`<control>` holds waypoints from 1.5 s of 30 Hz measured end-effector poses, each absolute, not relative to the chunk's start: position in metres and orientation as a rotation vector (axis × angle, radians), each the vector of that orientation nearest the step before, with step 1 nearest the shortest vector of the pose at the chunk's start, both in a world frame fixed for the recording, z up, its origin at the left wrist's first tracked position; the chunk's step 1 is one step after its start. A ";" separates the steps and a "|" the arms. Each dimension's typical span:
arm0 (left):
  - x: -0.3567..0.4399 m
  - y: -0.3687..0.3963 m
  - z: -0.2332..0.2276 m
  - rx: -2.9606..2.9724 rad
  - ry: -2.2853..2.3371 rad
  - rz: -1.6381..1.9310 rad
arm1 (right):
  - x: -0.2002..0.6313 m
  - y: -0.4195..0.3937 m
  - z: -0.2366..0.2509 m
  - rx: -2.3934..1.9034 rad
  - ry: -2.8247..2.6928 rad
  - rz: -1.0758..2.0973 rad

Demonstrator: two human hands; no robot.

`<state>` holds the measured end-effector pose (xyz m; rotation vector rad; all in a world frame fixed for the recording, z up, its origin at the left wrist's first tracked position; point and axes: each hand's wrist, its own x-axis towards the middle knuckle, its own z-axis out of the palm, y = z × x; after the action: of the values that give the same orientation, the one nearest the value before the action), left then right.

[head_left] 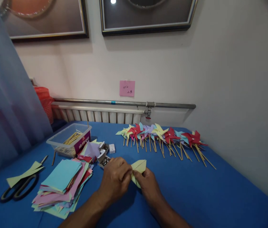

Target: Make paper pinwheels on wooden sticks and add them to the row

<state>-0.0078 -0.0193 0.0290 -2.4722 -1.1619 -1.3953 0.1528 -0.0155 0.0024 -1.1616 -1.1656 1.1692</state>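
- Left hand [116, 174] and right hand [150, 185], lower centre of frame: close together, both pinching pale yellow paper [140, 165]; left fingers at its left edge, right thumb pressed on its face.
- Pale yellow paper: folded, creases visible, held above blue surface [191, 193].
- Pink note [127, 88], on wall, centre of frame: handwritten, top line looks like "252"; lower line is characters, too small to read surely.
- Clear plastic tub [57, 136], left of centre: purple label [82, 143] with pale characters, not legible; wooden sticks [73, 138] inside.
- Small white box [112, 148], right of tub: faint print, unreadable.
- Open box of shiny metal bits [105, 161]: just beside left hand, lettering can't be made out.
- Lilac paper [92, 150]: on a coloured pile between tub and open box.
- Paper stack [61, 174], lower left: mixed colours, light blue on top, no writing seen.
- Black-handled scissors [27, 189], far lower left: yellow paper strip [26, 175] lying across them.
- Pinwheels on sticks [169, 135], right of centre: row of red, yellow, lilac, blue; overlapping, sticks toward the camera.
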 end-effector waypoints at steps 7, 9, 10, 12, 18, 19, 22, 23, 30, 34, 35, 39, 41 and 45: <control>-0.012 -0.014 0.027 -2.340 -1.152 -1.338 | 0.153 -0.015 -0.001 -1.197 -1.139 1.205; -0.012 -0.014 0.029 -2.332 -1.081 -1.286 | 0.153 -0.014 -0.002 -1.211 -1.137 1.204; -0.011 -0.015 0.029 -2.336 -1.053 -1.265 | 0.154 -0.014 -0.003 -1.210 -1.139 1.202; -0.010 -0.016 0.030 -2.359 -1.026 -1.229 | 0.154 -0.014 -0.004 -1.208 -1.147 1.194; -0.013 -0.016 0.029 -2.501 -1.082 -1.200 | 0.155 -0.013 -0.006 -1.208 -1.167 1.194; -0.014 -0.016 0.029 -2.527 -1.104 -1.216 | 0.155 -0.013 -0.006 -1.212 -1.167 1.193; -0.016 -0.015 0.029 -2.579 -1.164 -1.269 | 0.155 -0.012 -0.005 -1.228 -1.165 1.196; -0.016 -0.015 0.028 -2.584 -1.171 -1.275 | 0.154 -0.012 -0.005 -1.234 -1.160 1.195; -0.014 -0.017 0.029 -2.600 -1.162 -1.253 | 0.153 -0.014 -0.002 -1.193 -1.152 1.203; -0.013 -0.018 0.029 -2.612 -1.178 -1.212 | 0.152 -0.017 0.001 -1.145 -1.140 1.254; -0.013 -0.018 0.029 -2.613 -1.180 -1.205 | 0.151 -0.017 0.002 -1.134 -1.133 1.266; -0.013 -0.018 0.030 -2.600 -1.172 -1.171 | 0.150 -0.016 0.001 -1.139 -1.117 1.276; -0.013 -0.018 0.031 -2.591 -1.170 -1.153 | 0.151 -0.016 0.000 -1.136 -1.118 1.276; -0.014 -0.018 0.034 -2.578 -1.155 -1.121 | 0.152 -0.016 -0.002 -1.120 -1.135 1.267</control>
<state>-0.0139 -0.0184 0.0336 -2.5781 -1.1549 -1.1214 0.1518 -0.0159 -0.0020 -1.1196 -1.1350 1.2667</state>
